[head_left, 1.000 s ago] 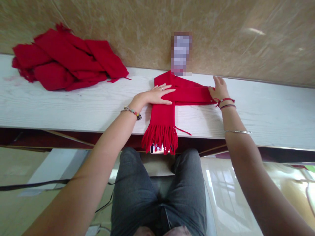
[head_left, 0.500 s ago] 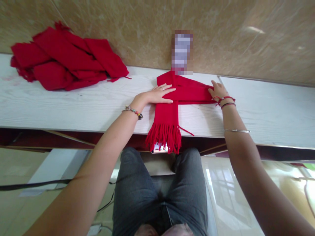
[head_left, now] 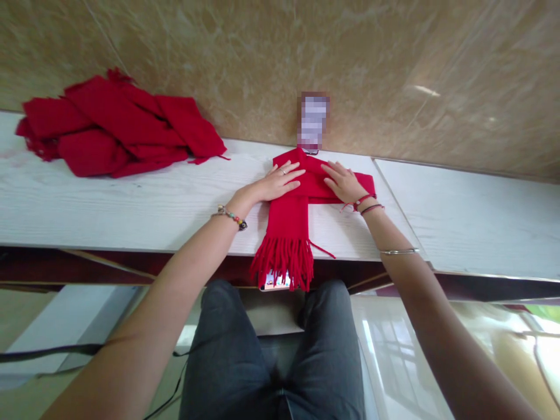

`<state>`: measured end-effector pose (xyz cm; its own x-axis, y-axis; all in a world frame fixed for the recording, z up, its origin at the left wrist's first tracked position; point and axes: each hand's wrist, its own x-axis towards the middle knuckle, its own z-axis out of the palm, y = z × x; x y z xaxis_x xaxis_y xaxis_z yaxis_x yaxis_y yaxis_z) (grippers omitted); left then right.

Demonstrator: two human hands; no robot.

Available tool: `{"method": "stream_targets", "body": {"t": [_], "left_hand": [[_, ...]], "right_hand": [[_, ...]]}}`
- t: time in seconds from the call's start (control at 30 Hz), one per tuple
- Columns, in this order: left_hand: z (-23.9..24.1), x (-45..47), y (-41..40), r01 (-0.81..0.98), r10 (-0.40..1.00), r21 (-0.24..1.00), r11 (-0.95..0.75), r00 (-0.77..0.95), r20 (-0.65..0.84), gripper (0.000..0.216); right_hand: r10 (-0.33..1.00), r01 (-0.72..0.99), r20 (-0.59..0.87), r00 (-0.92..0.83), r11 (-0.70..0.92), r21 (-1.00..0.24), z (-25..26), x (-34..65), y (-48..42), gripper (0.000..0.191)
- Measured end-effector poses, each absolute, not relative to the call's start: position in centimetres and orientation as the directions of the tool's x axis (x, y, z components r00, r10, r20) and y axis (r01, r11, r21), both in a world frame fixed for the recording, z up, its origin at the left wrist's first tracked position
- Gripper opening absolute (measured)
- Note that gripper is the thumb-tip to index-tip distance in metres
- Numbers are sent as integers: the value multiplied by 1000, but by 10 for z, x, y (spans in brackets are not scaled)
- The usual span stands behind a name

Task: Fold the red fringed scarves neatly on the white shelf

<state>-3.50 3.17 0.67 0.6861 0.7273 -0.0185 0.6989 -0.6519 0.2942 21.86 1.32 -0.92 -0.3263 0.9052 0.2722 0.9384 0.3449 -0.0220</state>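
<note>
So the flat, folded red scarf of soft-looking cloth (head_left: 289, 219) is right under both sets of fingers, and the bit that matters is how it's laid out: one folded band has its long axis running side to side, from under the left fingers across to just past the right hand (head_left: 347, 188), while the other strip drops from below the left fingertips toward the person's lap. The left hand (head_left: 277, 183) is the nearer one to where the two strips cross, basically sitting on it, and the right is out along the sideways band, near its folded end. Left fingers are loosely spread, palm down, pointing across to the right, pressing on cloth but not gripping anything. Right fingers are fanned a bit too, angled in toward the left ones, resting on the band, no pinch that I can see. The red stringy fringe (head_left: 289, 256) hangs off the edge of the white wood-grain table (head_left: 131, 216), nearer the lap than either hand, partly covering a lit phone screen (head_left: 275, 282). Well off to the left of the left fingers there's a crumpled heap of red cloth (head_left: 118, 128), touched by neither hand
</note>
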Motion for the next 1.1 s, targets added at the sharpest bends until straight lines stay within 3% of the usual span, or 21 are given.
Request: {"method": "stream_targets", "body": {"t": [0.13,0.27,0.43,0.5,0.57,0.7,0.8,0.97,1.1], "left_hand": [[1,-35,37,722,722,263,-640,682,-115,60],[0,-37,39,726,718,249,-641,682,-142,61],[4,-35,33,723,721,216,-656,685,-103,62],[6,-34,30,718,727,192,-669,686,-34,60],[8,-34,27,723,736,167,-670,677,22,57],[10,-35,23,695,703,148,-703,711,3,65],[10,-35,22,651,655,134,-747,756,-15,73],[10,-31,23,542,550,93,-835,825,134,46],[15,-30,22,468,484,128,-875,855,186,42]], "right_hand": [[940,945,102,-327,326,22,-14,216,10,50],[979,984,99,-177,174,39,-15,241,9,50],[986,999,165,-7,12,-32,-8,252,6,49],[969,995,236,-74,88,-47,-4,245,5,48],[920,952,290,-264,297,-76,-1,233,4,48],[771,758,239,-590,631,-164,-2,214,4,52],[725,706,213,-655,687,-170,-4,214,3,52],[706,703,261,-658,701,-122,-2,218,1,40],[686,699,294,-666,711,-76,-1,207,-4,40]]}}
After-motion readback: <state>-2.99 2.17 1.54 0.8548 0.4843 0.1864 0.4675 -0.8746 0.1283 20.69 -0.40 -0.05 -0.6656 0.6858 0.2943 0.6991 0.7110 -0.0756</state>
